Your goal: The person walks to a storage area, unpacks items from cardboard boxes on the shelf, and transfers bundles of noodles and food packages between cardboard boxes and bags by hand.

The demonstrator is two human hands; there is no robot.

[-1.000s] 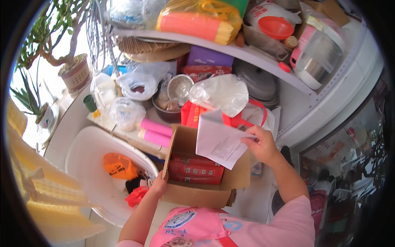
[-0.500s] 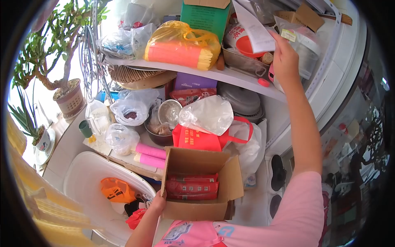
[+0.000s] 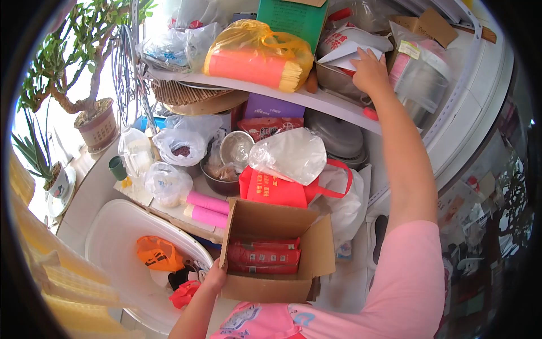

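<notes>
"Two bare hands show. Where is the left?"

"Low down. The left hand (image 3: 214,278) is at the left side of the box (image 3: 262,291), its fingers closed on the cardboard edge."

"And inside the box?"

"Red packs (image 3: 262,259), lying at the bottom. The top is open, with one flap sticking out to the right."

"What about the right?"

"The right hand (image 3: 371,72) is stretched far forward, over the upper shelf (image 3: 339,109). Its fingers are spread out on the white paper (image 3: 337,58) — touching it, but I cannot tell whether the thumb pinches it from below."

"Where does the paper lie, then?"

"Over the tray (image 3: 341,83) on that shelf, up against a white bag (image 3: 350,38) with red print. A yellow bag (image 3: 257,42) is on the same shelf, to the left, in front of a green box (image 3: 292,25)."

"Anything near the cardboard one?"

"A red bag (image 3: 271,190) just beyond it, with clear plastic (image 3: 289,155) on top. Pink rolls (image 3: 208,209) lie beside its far left corner. A white tub (image 3: 110,226) stands to the left — an orange bag (image 3: 159,252) lies inside."
</notes>
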